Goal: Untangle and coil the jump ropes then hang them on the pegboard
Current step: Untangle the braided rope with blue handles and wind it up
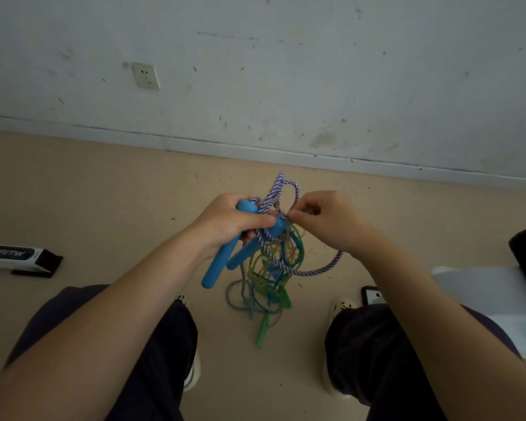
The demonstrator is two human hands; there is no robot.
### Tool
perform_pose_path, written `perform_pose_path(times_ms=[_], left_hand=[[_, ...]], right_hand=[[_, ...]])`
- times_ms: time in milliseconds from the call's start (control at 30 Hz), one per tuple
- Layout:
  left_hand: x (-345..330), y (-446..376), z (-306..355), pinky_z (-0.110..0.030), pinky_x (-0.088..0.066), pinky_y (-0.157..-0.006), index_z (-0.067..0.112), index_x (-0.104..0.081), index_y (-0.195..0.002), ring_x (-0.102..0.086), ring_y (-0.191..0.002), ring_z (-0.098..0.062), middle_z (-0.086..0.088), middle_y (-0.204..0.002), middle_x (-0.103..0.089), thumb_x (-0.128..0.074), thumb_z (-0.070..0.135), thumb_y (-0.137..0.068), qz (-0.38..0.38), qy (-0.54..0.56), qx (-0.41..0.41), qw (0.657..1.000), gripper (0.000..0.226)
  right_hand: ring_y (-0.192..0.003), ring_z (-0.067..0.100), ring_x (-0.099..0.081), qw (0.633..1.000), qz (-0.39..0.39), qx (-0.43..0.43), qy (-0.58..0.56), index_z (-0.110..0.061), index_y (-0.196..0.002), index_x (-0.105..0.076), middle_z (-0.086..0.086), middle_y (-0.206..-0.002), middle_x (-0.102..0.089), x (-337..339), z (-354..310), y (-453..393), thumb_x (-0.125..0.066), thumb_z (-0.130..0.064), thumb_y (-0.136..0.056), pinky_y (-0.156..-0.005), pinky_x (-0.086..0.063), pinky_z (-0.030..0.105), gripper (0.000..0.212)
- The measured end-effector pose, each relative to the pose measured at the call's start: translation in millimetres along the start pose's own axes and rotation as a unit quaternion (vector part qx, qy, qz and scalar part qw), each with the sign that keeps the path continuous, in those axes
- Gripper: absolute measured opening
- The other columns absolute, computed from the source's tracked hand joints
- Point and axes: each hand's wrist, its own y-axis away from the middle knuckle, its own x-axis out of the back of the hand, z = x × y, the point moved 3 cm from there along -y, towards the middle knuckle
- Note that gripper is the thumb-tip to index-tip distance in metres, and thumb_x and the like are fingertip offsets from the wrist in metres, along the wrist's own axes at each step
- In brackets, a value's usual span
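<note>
Two handles: blue handles (225, 256) gripped in my left hand (225, 221), fingers curled round them.
Right hand (325, 220): fingers pinching the striped rope (286, 268) at the knot.
Tangle: green ropes (274, 287) hang from my hands above the floor (104, 192).

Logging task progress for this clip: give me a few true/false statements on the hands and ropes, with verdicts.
1. The left hand grips two blue handles. True.
2. The right hand hangs free, touching nothing. False: it pinches a strand at the tangle.
3. The striped rope is neatly coiled. False: it loops loosely through the green rope.
4. A wall socket sits on the wall. True.
</note>
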Motion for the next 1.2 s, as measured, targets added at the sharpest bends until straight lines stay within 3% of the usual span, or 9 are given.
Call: perform_pose_path(times_ms=[233, 333, 500, 667, 767, 833, 933, 1067, 1200], left_hand=[[10, -5, -6, -0.025, -0.045, -0.046, 0.008, -0.065, -0.076, -0.051, -0.044, -0.014, -0.002, -0.050, -0.056, -0.082, 0.017, -0.080, 0.101, 0.005, 0.036, 0.994, 0.020], [16, -7, -6, -0.026, -0.045, -0.047, 0.008, -0.066, -0.075, -0.051, -0.047, -0.015, -0.005, -0.055, -0.057, -0.082, 0.017, -0.081, 0.123, 0.010, 0.034, 0.992, 0.019], [16, -5, -6, -0.026, -0.048, -0.050, 0.007, -0.069, -0.085, -0.053, -0.050, -0.014, -0.001, -0.056, -0.059, -0.083, 0.020, -0.080, 0.094, -0.009, 0.012, 0.995, 0.020], [18, -6, -5, -0.024, -0.047, -0.048, 0.006, -0.069, -0.092, -0.053, -0.048, -0.011, 0.002, -0.054, -0.058, -0.083, 0.020, -0.081, 0.088, -0.017, 0.003, 0.996, 0.022], [23, -8, -6, -0.024, -0.046, -0.047, 0.008, -0.067, -0.095, -0.052, -0.047, -0.011, 0.002, -0.055, -0.057, -0.082, 0.018, -0.083, 0.116, -0.005, 0.003, 0.993, 0.022], [26, -9, -6, -0.025, -0.047, -0.049, 0.009, -0.068, -0.095, -0.053, -0.050, -0.013, -0.001, -0.061, -0.059, -0.082, 0.019, -0.082, 0.124, -0.008, 0.003, 0.992, 0.022], [25, -8, -3, -0.028, -0.048, -0.051, 0.012, -0.068, -0.088, -0.054, -0.054, -0.013, -0.002, -0.064, -0.060, -0.085, 0.021, -0.079, 0.080, -0.005, 0.000, 0.997, 0.021], [17, -3, 3, -0.024, -0.048, -0.052, 0.013, -0.070, -0.089, -0.055, -0.055, -0.011, 0.000, -0.070, -0.062, -0.086, 0.023, -0.076, 0.003, 0.009, -0.011, 1.000, 0.023], [9, 4, 10, -0.019, -0.047, -0.050, 0.013, -0.073, -0.097, -0.057, -0.060, -0.006, 0.005, -0.073, -0.064, -0.085, 0.031, -0.066, -0.082, 0.039, -0.014, 0.996, 0.038]], right_hand=[[-0.052, 0.006, -0.040, 0.997, -0.002, 0.076, -0.019, -0.016, -0.076, -0.070, -0.003, -0.059, -0.052, -9, -14, 4, -0.074, -0.028, -0.087, -0.051, -0.033, 0.023, 0.016], [-0.050, 0.000, -0.042, 0.995, 0.054, 0.033, -0.072, -0.021, -0.075, -0.066, -0.007, -0.061, -0.053, 10, -7, -2, -0.073, -0.031, -0.086, -0.049, -0.036, 0.016, 0.016], [-0.046, 0.003, -0.037, 0.979, 0.118, -0.044, -0.159, -0.016, -0.076, -0.067, -0.005, -0.056, -0.047, 39, 20, -3, -0.072, -0.032, -0.088, -0.045, -0.031, 0.016, 0.020], [-0.069, 0.016, -0.050, 0.959, 0.159, -0.069, -0.226, -0.005, -0.077, -0.061, 0.008, -0.075, -0.056, 36, 26, -4, -0.068, -0.027, -0.087, -0.067, -0.046, 0.038, 0.025], [-0.075, 0.020, -0.050, 0.922, 0.234, -0.102, -0.292, -0.012, -0.071, -0.054, 0.010, -0.077, -0.054, 48, 33, -4, -0.064, -0.024, -0.081, -0.075, -0.052, 0.052, 0.018], [-0.079, 0.022, -0.052, 0.905, 0.250, -0.110, -0.327, -0.016, -0.067, -0.048, 0.012, -0.079, -0.054, 53, 38, -4, -0.063, -0.021, -0.081, -0.079, -0.053, 0.049, 0.021], [-0.081, 0.021, -0.062, 0.926, 0.172, -0.103, -0.319, -0.013, -0.069, -0.050, 0.010, -0.079, -0.056, 44, 35, -6, -0.063, -0.016, -0.089, -0.087, -0.059, 0.041, 0.024], [-0.082, 0.021, -0.068, 0.958, 0.054, -0.116, -0.255, -0.007, -0.090, -0.052, 0.014, -0.088, -0.063, 17, 25, -6, -0.064, -0.015, -0.093, -0.080, -0.061, 0.041, 0.014], [-0.105, 0.010, -0.058, 0.989, 0.001, -0.031, -0.143, -0.030, -0.125, -0.052, -0.002, -0.117, -0.058, 4, 17, -4, -0.075, -0.034, -0.085, -0.084, -0.051, 0.021, 0.046]])
